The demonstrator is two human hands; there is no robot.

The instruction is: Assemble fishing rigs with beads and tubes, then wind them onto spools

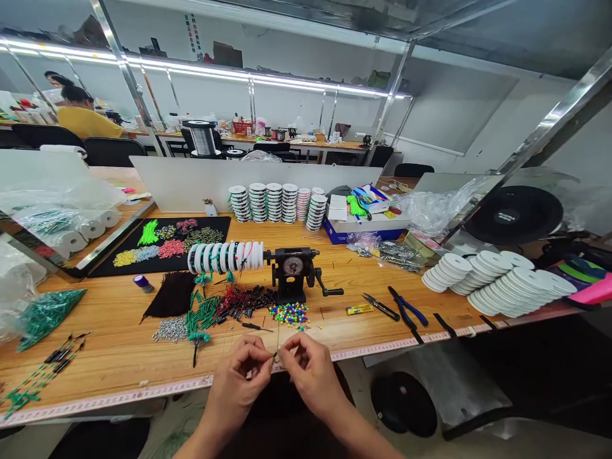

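Note:
My left hand and my right hand meet at the table's front edge, thumbs and index fingers pinched. Between the fingertips is a thin line with a tiny dark piece on it, too small to name. The line runs up towards a pile of coloured beads. Behind the beads stands a black hand-crank winder, with several white spools on its shaft. To the left lie red and black small parts, green tubes and silver metal pieces.
Pliers, scissors and a yellow packet lie right of my hands. White discs fill the right end. Stacked spools line the back, and a black mat holds coloured piles. A measuring tape follows the front edge.

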